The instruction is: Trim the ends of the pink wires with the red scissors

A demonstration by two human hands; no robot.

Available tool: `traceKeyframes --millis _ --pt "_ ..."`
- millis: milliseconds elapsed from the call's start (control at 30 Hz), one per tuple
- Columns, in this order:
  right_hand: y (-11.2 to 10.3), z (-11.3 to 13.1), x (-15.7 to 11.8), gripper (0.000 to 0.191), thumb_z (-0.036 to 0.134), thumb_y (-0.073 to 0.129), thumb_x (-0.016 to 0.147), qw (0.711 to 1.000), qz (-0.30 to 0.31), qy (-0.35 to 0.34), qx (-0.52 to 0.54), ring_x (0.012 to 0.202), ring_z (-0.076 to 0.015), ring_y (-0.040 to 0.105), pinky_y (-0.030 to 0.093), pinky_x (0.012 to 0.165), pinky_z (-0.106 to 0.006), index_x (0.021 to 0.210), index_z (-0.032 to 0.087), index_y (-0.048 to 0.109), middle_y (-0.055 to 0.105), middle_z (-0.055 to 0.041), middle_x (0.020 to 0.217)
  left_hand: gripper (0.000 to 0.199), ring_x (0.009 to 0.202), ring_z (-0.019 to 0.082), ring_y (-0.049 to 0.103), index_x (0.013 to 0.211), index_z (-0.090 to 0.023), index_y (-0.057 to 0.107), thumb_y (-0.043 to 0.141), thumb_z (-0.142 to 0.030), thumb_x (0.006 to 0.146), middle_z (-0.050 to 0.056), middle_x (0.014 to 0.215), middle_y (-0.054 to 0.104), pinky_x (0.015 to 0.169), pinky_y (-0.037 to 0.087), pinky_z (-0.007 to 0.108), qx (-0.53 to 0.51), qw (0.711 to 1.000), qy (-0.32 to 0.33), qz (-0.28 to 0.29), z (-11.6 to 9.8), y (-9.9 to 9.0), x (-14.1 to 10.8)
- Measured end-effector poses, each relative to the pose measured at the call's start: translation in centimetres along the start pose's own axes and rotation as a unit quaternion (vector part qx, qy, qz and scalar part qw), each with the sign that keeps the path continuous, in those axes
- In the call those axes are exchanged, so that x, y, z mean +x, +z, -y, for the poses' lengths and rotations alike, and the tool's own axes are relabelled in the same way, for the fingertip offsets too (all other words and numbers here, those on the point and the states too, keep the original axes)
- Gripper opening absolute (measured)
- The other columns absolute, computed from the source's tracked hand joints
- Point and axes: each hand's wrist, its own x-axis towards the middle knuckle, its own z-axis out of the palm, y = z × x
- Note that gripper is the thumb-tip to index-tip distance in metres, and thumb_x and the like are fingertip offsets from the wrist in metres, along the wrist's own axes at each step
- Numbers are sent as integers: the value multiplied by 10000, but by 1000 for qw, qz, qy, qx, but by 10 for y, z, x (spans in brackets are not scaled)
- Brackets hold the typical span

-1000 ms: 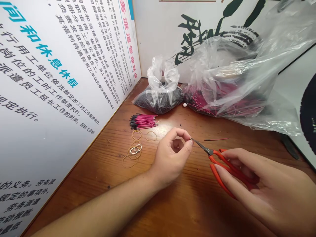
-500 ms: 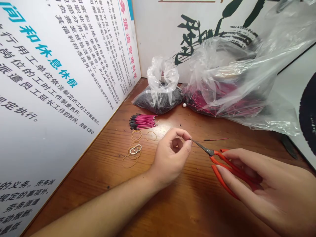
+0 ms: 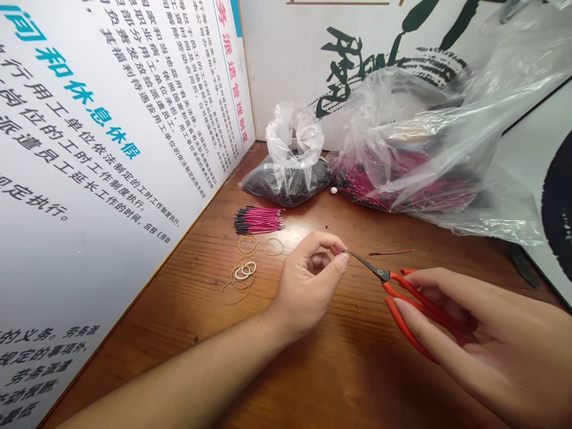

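My left hand [image 3: 308, 286] is pinched closed, with a tiny dark wire end [image 3: 345, 252] showing between thumb and forefinger. My right hand [image 3: 487, 333] holds small orange-handled scissors [image 3: 404, 304], and their narrow dark blades point at that fingertip pinch, almost touching it. A thin red wire with a black end [image 3: 392, 252] lies on the wooden table [image 3: 357, 369] just beyond the blades. A bundle of pink wires with black tips [image 3: 258, 220] and several loose rubber bands [image 3: 241, 275] lie left of my left hand.
Printed white boards [image 3: 111, 149] stand along the table's left and back edges. At the back sit a plastic bag of black pieces [image 3: 286, 183] and a large plastic bag of pink wires [image 3: 402, 185], its film spreading right. A small white object [image 3: 333, 190] lies between them.
The scissors and my right hand have shifted slightly, with the handles now a little further right. My left hand stays nearly still at the blade tips.
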Motion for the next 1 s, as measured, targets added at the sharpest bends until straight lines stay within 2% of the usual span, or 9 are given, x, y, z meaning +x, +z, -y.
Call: traceKeyframes --millis 200,533,833,1000 --pt "-1 0 3 205 499 538 936 1000 4 4 2 540 -119 653 473 517 -244 1020 333 625 705 69 724 148 487 53 394 836 -202 543 655 -297 849 -49 690 496 438 298 200 -4 1000 -8 -1 0 0 1" --pt "-1 1 0 221 516 526 936 1000 10 -2 -12 579 -131 684 466 495 -253 1028 338 620 723 68 758 66 643 91 473 874 -180 549 607 -210 866 -14 793 527 597 417 226 18 999 27 -10 3 2 0" --pt "-1 1 2 198 482 529 936 1000 -4 -24 -6 533 -128 663 453 472 -256 1023 328 617 707 68 718 43 699 113 488 859 -177 558 599 -188 861 -3 793 530 643 407 236 45 998 47 -16 2 2 0" --pt "-1 3 2 223 504 521 940 1000 9 -6 -5 559 -142 677 461 482 -266 1015 324 627 717 59 732 33 734 124 493 863 -177 559 591 -182 869 3 812 529 678 409 245 60 996 61 -17 3 1 0"
